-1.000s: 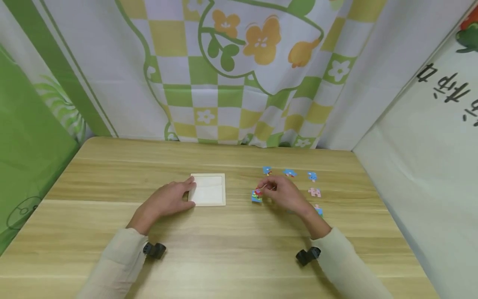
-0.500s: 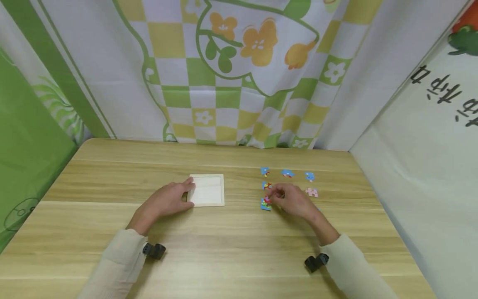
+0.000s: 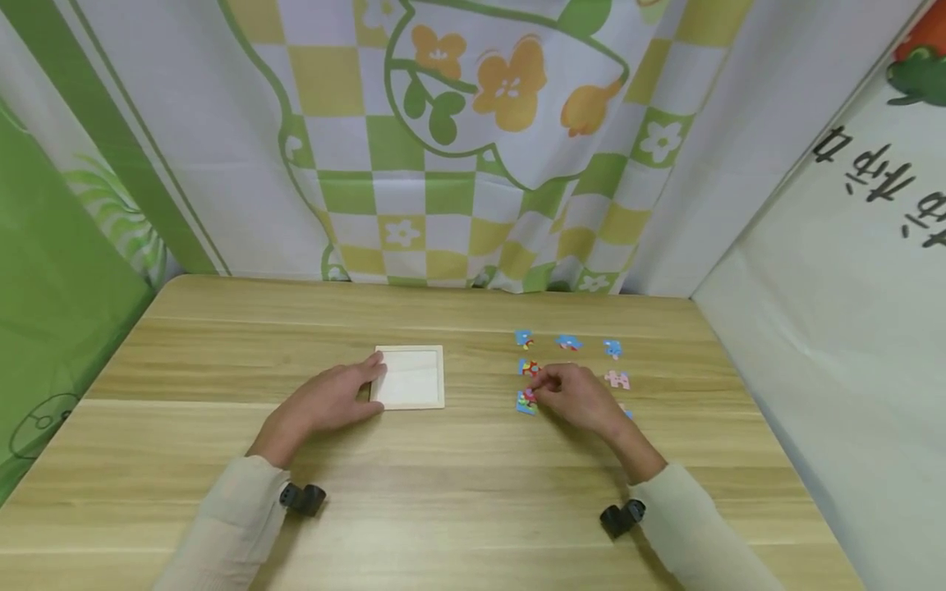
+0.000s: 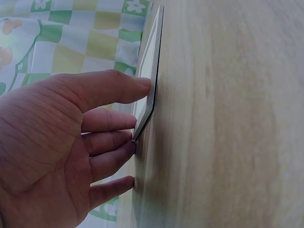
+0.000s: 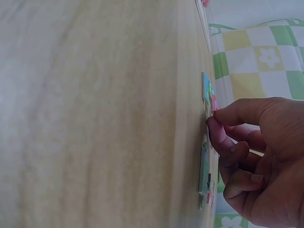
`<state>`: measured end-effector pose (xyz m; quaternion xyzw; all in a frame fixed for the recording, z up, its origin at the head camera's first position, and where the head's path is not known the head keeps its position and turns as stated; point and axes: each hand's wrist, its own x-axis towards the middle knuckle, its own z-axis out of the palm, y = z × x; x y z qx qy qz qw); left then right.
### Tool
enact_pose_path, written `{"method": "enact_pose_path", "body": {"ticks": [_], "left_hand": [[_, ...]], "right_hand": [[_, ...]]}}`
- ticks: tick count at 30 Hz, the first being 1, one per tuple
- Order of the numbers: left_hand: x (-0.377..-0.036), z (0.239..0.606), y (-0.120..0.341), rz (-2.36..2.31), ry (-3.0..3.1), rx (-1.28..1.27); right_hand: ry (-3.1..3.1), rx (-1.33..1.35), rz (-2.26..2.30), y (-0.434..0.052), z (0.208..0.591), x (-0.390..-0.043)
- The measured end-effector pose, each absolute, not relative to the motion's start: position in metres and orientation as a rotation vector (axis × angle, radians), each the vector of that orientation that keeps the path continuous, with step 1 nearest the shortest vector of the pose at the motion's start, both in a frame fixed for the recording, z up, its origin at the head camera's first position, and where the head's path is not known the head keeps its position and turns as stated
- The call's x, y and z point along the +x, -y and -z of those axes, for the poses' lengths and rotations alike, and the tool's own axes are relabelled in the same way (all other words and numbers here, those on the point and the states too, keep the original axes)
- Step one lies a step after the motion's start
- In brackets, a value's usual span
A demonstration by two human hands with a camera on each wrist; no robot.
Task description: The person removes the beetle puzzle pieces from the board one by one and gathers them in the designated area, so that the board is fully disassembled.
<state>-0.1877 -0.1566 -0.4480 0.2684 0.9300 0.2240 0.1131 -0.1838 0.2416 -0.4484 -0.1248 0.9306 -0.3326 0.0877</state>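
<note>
A pale wooden tray lies flat at the table's middle. My left hand rests on the table with straight fingers, its fingertips touching the left edge of the tray. To the right, several small coloured puzzle pieces lie in rows. My right hand has curled fingers, and its thumb and forefinger pinch the edge of a blue-and-red puzzle piece that lies on the table. In the right wrist view the right hand meets that puzzle piece; another piece lies under the curled fingers.
Loose pieces lie at the back right: three blue ones, a red one, a pink one and a blue one partly hidden behind my right hand. Patterned curtains close off the back and sides of the wooden table.
My right hand has carried the blue-and-red piece a little to the right and towards me, and has lowered it to the table below the red piece. The left hand has stayed at the tray.
</note>
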Motion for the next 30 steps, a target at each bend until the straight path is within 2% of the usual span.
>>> {"method": "enact_pose_path", "body": {"ticks": [30], "left_hand": [[-0.1874, 0.4497, 0.1527, -0.704, -2.695, 0.842]], "right_hand": [[-2.775, -0.339, 1.012, -0.2469, 0.4484, -0.1821]]}}
